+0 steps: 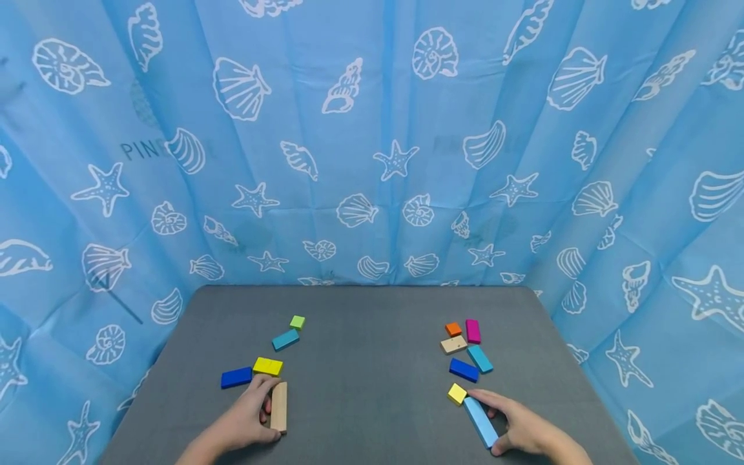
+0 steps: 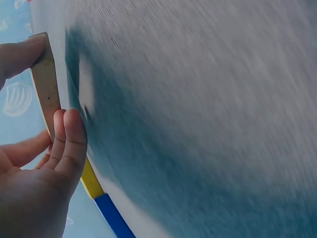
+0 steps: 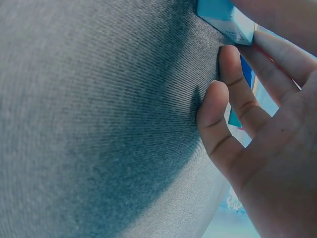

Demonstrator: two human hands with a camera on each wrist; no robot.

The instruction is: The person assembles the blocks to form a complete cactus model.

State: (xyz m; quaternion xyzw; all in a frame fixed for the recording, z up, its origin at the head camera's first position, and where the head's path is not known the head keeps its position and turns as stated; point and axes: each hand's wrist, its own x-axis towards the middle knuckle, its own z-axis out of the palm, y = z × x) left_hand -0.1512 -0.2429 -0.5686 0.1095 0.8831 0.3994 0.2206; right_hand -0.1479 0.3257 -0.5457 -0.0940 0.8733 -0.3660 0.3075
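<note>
At the lower left of the head view, my left hand (image 1: 250, 413) grips a plain wooden block (image 1: 279, 407) lengthwise between thumb and fingers. The left wrist view shows that wooden block (image 2: 46, 84) with the thumb on one end. A yellow block (image 1: 268, 367) lies just beyond the fingertips, with a dark blue block (image 1: 236, 378) at its left. On the right, my right hand (image 1: 520, 423) holds a long light blue block (image 1: 481, 423) by its two ends. Near that block's far end is a small yellow block (image 1: 456, 394). Only part of the light blue block (image 3: 225, 20) appears in the right wrist view.
Farther left lie a teal block (image 1: 285, 340) and a green one (image 1: 298, 322). The right group has a blue block (image 1: 464, 370), teal block (image 1: 480, 359), wooden block (image 1: 453, 345), orange block (image 1: 453, 329) and magenta block (image 1: 473, 331). A shell-patterned curtain (image 1: 372, 245) surrounds the grey table (image 1: 372, 387).
</note>
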